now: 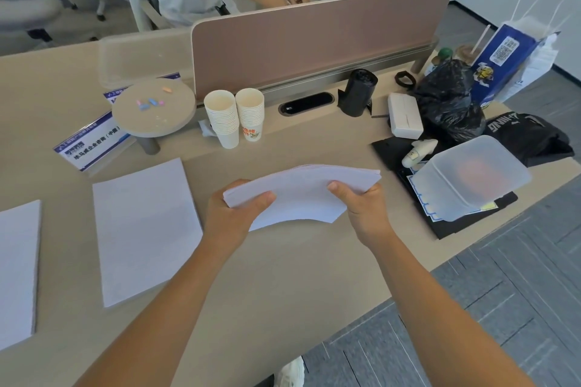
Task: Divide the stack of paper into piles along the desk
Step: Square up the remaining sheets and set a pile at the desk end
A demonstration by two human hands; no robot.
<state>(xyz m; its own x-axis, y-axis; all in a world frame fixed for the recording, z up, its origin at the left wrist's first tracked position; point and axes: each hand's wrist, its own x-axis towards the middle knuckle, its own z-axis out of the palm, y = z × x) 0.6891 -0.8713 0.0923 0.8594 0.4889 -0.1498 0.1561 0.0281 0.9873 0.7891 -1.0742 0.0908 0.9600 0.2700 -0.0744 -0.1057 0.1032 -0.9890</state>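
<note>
I hold a stack of white paper [301, 192] in both hands above the middle of the beige desk [283, 276]. My left hand [232, 214] grips its left end, thumb on top. My right hand [361, 207] grips the right side, thumb on top. The stack bows upward between them. Two piles of white paper lie flat on the desk to the left: one pile [144, 229] just left of my left hand, another pile [17, 270] at the left edge of the view.
Two stacks of paper cups [234, 118] stand behind the stack, next to a small round stand [154, 108] and a blue sign [91, 143]. At the right are a translucent plastic box [471, 176], black bags and a white box. A pink divider [314, 38] closes the back; another person stands behind it.
</note>
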